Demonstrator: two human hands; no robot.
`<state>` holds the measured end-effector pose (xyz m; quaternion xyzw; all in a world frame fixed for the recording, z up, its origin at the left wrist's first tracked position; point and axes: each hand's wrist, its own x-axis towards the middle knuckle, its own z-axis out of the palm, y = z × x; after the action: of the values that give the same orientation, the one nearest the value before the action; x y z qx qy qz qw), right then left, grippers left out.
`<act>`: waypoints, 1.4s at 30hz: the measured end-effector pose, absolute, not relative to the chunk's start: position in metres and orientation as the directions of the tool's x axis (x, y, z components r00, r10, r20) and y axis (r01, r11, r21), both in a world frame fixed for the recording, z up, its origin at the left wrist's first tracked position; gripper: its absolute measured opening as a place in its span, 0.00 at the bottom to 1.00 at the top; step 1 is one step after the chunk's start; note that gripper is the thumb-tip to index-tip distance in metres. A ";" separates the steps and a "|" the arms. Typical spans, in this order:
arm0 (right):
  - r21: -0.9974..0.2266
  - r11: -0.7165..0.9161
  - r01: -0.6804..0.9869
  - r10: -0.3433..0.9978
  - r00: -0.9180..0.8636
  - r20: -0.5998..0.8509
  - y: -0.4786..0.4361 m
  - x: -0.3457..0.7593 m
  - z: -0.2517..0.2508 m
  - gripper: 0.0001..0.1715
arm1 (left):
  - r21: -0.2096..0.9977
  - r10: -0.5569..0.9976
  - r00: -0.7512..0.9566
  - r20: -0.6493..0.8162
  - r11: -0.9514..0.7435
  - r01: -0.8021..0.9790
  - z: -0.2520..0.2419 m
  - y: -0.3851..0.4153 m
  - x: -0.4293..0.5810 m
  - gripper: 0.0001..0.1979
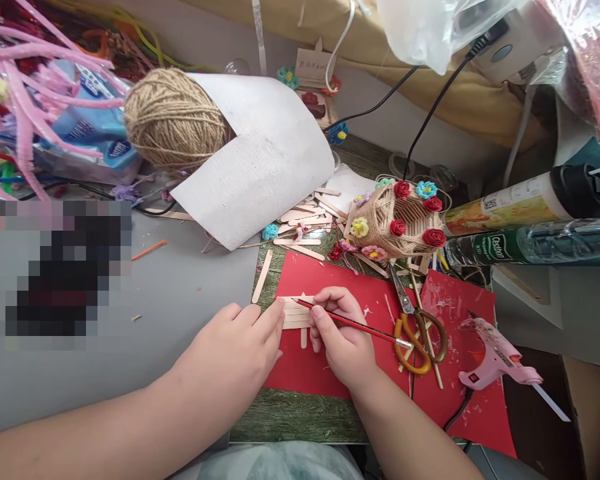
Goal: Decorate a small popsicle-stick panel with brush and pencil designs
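Several pale craft sticks (296, 320) lie side by side as a small panel, with another stick (304, 339) crossing beneath them and poking out below. My left hand (250, 337) holds the panel's left end under its fingertips, its fingers close together. In my right hand (347, 337) is a red and black pencil (353, 323), gripped near its point. The pencil tip meets the panel's upper part, close to my left fingertips. Under the panel is red card (305, 273). My right fingers cover the panel's right end.
Scissors (407, 303) and a pink glue gun (500, 357) lie to the right. Behind are a twine-wrapped basket with flowers (380, 230), loose craft sticks (305, 217), a twine ball (177, 120) and white paper (275, 153). A bottle (555, 240) lies at the right.
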<state>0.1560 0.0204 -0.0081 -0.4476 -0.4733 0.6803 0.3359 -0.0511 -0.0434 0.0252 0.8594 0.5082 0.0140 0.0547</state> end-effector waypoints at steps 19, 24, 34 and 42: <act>-0.783 0.373 0.498 0.770 -0.637 -0.039 0.045 0.181 0.019 0.29 | 0.361 0.933 0.360 0.000 -0.336 0.870 0.019 -0.021 -0.055 0.17; -0.764 0.404 0.502 0.749 -0.661 -0.039 0.048 0.185 0.016 0.29 | 0.452 0.930 0.366 -0.008 -0.323 0.832 0.017 -0.017 -0.057 0.13; -0.752 0.418 0.510 0.733 -0.678 -0.053 0.049 0.187 0.014 0.28 | 0.471 0.925 0.381 0.016 -0.343 0.813 0.015 -0.014 -0.059 0.10; -0.754 0.431 0.495 0.728 -0.685 -0.034 0.051 0.186 0.013 0.25 | 0.464 0.914 0.406 -0.004 -0.358 0.810 0.013 -0.016 -0.060 0.10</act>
<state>0.1864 0.0506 0.0134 -0.3672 -0.8324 0.3869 0.1502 -0.0601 -0.0157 0.0133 0.8140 0.5296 0.1285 0.2011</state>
